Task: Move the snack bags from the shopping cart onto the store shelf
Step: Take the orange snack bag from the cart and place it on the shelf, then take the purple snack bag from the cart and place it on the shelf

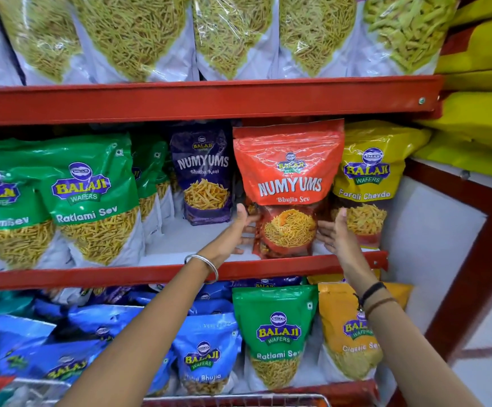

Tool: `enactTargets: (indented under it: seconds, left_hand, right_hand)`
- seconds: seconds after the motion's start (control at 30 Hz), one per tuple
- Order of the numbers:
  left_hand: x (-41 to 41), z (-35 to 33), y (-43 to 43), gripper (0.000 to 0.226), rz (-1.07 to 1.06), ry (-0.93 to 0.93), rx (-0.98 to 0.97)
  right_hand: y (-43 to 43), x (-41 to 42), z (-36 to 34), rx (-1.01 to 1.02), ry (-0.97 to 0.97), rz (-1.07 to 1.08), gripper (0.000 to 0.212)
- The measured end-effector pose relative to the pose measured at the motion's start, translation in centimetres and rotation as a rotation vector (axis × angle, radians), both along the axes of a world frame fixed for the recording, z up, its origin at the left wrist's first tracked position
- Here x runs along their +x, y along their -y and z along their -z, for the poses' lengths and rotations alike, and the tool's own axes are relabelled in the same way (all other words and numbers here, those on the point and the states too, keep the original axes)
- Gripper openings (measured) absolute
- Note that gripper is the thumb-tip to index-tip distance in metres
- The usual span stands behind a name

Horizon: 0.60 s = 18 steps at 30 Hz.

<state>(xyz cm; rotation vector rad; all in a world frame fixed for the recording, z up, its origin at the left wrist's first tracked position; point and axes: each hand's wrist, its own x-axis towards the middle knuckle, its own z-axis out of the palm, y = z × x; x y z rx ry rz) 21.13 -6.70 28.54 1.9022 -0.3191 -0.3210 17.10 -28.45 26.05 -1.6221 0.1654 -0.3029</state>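
Observation:
A red Numyums Bhujia Sev bag [288, 177] stands upright on the middle shelf [121, 277], between a purple Numyums bag [205, 174] and a yellow Farali Chevdo bag [368, 177]. My left hand [239, 230] is at its lower left side with the fingers stretched out and touching the bag's edge. My right hand [334, 230] is at its lower right side, palm toward the bag, fingers spread and just at its edge. Neither hand wraps around the bag. The shopping cart's wire rim [239, 400] shows at the bottom edge; its contents are out of view.
Green Ratlami Sev bags [92, 198] fill the left of the middle shelf, with a bare gap [177, 239] in front of the purple bag. Clear sev bags line the top shelf [209, 98]. Blue, green and orange bags crowd the lower shelf. A red-framed white panel [432, 245] closes the right end.

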Motion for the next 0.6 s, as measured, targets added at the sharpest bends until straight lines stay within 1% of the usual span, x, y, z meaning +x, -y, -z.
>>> enactTargets:
  seconds: [0.03,0.07,0.1,0.13,0.2,0.23,0.3,0.37,0.47,0.57,0.6]
  left_hand:
    - [-0.6,0.1,0.0,0.07,0.015,0.039,0.012]
    - [-1.2,0.4,0.0,0.066,0.019,0.115,0.04]
    - [-1.8,0.9,-0.2,0.061,0.001,0.218,0.073]
    - [-2.6,1.5,-0.4,0.054,-0.034,0.323,0.09]
    - [-4.5,3.3,-1.6,0.041,-0.104,0.464,0.035]
    - [-5.5,4.6,-2.4,0.037,-0.14,0.489,-0.017]
    - [-8.1,7.9,-4.4,0.037,-0.232,0.492,-0.095]
    - [-11.0,11.6,-6.7,0.04,-0.32,0.46,-0.125]
    - [-15.5,17.2,-10.4,0.039,-0.461,0.342,-0.108]
    - [-19.5,23.1,-14.7,0.039,-0.582,0.17,-0.036]
    - [-20.7,24.7,-15.6,0.043,-0.601,0.14,-0.011]
  right_hand:
    - [-0.3,-0.5,-0.1,-0.007,0.008,-0.007,0.082]
    - [-0.6,-0.9,0.2,-0.011,0.024,0.004,0.081]
    - [-1.0,-1.4,0.7,-0.025,0.044,0.038,0.08]
    - [-1.5,-2.1,1.4,-0.042,0.085,0.08,0.074]
    - [-2.9,-4.5,3.0,-0.05,0.199,0.163,0.045]
    - [-3.7,-5.8,4.2,-0.05,0.234,0.176,0.036]
    - [-5.6,-8.7,6.8,-0.046,0.246,0.152,0.034]
    - [-7.5,-11.3,10.0,-0.025,0.207,0.074,0.034]
    - [-10.8,-15.1,15.6,0.0,0.029,-0.046,0.037]
    - [-14.0,-18.1,21.4,-0.009,-0.186,-0.162,0.056]
    - [-14.6,-18.9,22.6,-0.024,-0.238,-0.185,0.058]
